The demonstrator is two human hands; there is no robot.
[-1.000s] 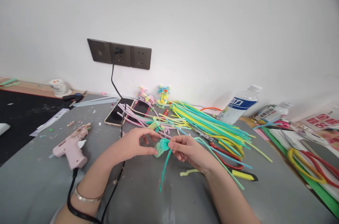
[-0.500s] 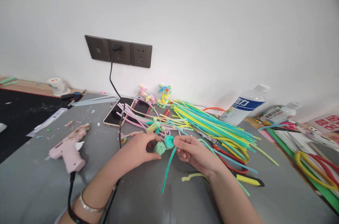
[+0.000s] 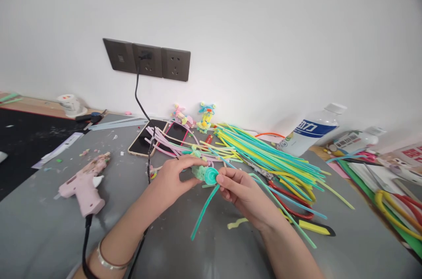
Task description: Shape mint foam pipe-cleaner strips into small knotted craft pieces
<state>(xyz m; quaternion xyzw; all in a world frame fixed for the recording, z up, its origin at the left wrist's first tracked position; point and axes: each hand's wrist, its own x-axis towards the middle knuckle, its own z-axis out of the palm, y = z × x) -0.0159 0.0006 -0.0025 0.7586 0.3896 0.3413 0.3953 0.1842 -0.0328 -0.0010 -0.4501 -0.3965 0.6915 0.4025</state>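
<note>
My right hand (image 3: 242, 192) pinches a teal pipe cleaner (image 3: 203, 211) whose top end is wound into a flat spiral (image 3: 211, 175); its straight tail hangs down to the left over the grey table (image 3: 184, 248). My left hand (image 3: 173, 180) pinches a small pale green fuzzy piece (image 3: 198, 172) that touches the spiral's left side. Both hands hover just above the table, fingertips nearly meeting. A silver bangle sits on my left wrist.
A pink glue gun (image 3: 84, 184) lies at left, its black cord running to the wall socket (image 3: 147, 62). Two phones (image 3: 145, 138) and a pile of coloured pipe cleaners (image 3: 263, 156) lie behind my hands. Red-handled scissors (image 3: 290, 202), a yellow cutter (image 3: 314, 226) and water bottles (image 3: 310, 131) are at right.
The green piece, held apart from the spiral half a second ago, is now pressed against its left side again. The teal tail has swung further left.
</note>
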